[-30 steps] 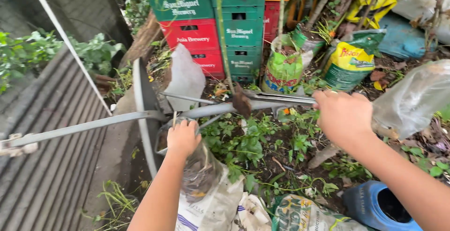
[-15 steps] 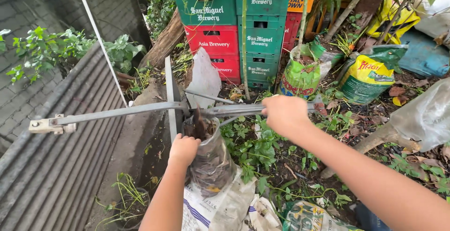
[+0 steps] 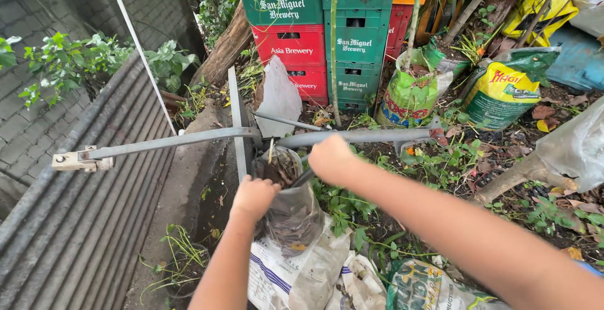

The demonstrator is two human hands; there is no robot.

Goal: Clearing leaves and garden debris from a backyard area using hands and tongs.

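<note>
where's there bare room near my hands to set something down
Free: the bare concrete ledge between the corrugated roofing and the clear soil-filled bag gripped by your left hand. Crowded: weeds and sacks under your right hand, and the grey metal bars crossing ahead.

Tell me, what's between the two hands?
In the head view, the soil-filled clear plastic bag has its open mouth between the left hand and right hand; the left hand grips its rim.
</note>
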